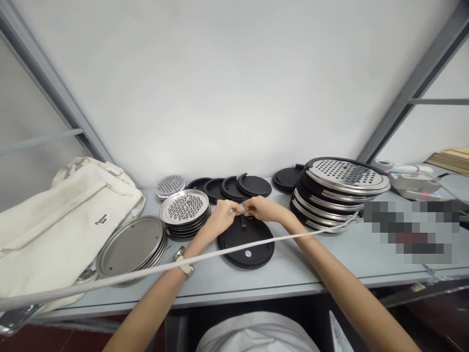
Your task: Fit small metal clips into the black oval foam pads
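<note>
A round black disc (252, 249) with a small shiny sticker lies flat on the grey table in front of me. At its far edge, my left hand (225, 215) and my right hand (263, 209) meet, fingertips pinched together. Between them is something small; its kind is hidden by the fingers. A short black strap or tab (243, 223) runs from that spot toward the disc's middle. A watch (184, 260) with a pale band is on my left wrist.
Stacked perforated metal grater plates (185, 206) and plain round metal plates (132, 244) stand left, beside a cream bag (66, 225). Black crescent-cut discs (254, 186) line the wall. A tall stack of black-and-metal discs (346, 175) stands right. A white cord (205, 255) crosses in front.
</note>
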`<state>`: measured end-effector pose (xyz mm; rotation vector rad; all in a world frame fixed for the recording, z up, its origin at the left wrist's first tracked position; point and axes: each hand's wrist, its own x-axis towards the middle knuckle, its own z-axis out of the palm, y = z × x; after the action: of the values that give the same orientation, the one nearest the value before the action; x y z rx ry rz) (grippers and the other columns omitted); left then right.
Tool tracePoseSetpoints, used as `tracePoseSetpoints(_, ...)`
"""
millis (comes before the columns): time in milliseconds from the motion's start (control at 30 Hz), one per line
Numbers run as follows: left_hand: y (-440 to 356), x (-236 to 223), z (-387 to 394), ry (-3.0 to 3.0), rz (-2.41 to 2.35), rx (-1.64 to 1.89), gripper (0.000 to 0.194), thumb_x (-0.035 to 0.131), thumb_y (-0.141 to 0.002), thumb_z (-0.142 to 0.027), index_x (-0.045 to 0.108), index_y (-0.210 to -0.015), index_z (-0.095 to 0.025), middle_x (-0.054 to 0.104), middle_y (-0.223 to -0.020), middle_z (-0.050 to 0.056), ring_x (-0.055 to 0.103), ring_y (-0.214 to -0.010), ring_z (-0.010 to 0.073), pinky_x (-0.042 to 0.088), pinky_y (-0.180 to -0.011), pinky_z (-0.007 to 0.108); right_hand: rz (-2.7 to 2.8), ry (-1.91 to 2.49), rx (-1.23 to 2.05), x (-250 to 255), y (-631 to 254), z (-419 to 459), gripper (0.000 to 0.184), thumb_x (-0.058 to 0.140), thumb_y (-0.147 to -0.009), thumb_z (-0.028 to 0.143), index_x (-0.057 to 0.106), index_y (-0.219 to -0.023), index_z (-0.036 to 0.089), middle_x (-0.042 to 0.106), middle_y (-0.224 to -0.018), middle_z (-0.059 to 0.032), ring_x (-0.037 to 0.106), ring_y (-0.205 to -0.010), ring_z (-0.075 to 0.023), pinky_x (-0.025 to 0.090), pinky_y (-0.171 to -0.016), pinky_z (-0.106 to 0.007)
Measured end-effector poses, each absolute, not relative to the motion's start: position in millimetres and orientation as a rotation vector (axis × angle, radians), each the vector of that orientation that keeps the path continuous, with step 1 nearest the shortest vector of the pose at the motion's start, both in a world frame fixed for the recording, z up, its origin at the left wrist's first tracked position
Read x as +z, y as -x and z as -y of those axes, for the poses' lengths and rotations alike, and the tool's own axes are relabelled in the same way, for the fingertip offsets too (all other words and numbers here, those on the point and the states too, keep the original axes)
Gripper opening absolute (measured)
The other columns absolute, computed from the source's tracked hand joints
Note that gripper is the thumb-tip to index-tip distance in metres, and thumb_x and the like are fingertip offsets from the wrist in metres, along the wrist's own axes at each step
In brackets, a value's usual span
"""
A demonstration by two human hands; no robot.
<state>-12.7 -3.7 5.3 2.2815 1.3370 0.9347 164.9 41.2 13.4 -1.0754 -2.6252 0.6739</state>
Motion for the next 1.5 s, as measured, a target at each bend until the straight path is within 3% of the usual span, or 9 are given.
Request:
tracePoseSetpoints(400, 15, 6, 2, -2.244, -1.321, 0.901, 0.020, 0.058, -0.076, -0.005, 0.073, -0.079, -0.018, 0.074, -0.085, 0.001, 0.067, -0.084, 0.0156, 0.046, -0.085, 0.025, 2.585, 1.033, 0.698, 11, -168, -42, 0.015, 0.052, -0.073, 0.010, 0.050, -0.059, 0.017, 0.049, -0.055, 0.0041, 0.040, -0.054, -0.0090, 0.028, -0.053, -0.021)
tracePoseSetpoints(667, 15, 10, 8, -2.345, -1.433, 0.811, 0.017, 0.054, -0.083, -0.010, 0.069, -0.083, -0.018, 0.069, -0.092, 0.002, 0.060, -0.093, 0.0193, 0.032, -0.098, 0.039, 2.552, 0.994, 0.746, 7, -171, -44, 0.016, 0.052, -0.076, 0.012, 0.048, -0.061, 0.017, 0.049, -0.054, 0.0048, 0.041, -0.053, -0.0086, 0.028, -0.052, -0.020)
tracePoseSetpoints(1067, 15, 14, 13, -2.466, -1.434, 0.775, 0.012, 0.049, -0.085, -0.011, 0.059, -0.081, -0.017, 0.061, -0.087, 0.001, 0.055, -0.090, 0.0177, 0.029, -0.088, 0.035, 2.456, 1.055, 0.786, 6, -172, -41, 0.012, 0.056, -0.080, 0.024, 0.055, -0.070, 0.017, 0.062, -0.068, -0.0013, 0.052, -0.061, -0.0122, 0.037, -0.057, -0.022)
tracePoseSetpoints(1500, 12, 12, 14, -2.525, -1.423, 0.832, 0.010, 0.048, -0.082, -0.010, 0.052, -0.082, -0.018, 0.057, -0.087, 0.000, 0.053, -0.087, 0.0167, 0.030, -0.087, 0.035, 2.407, 0.987, 0.863, 9, -168, -36, 0.023, 0.054, -0.082, 0.038, 0.053, -0.074, 0.017, 0.061, -0.074, -0.0025, 0.053, -0.068, -0.0144, 0.043, -0.064, -0.025)
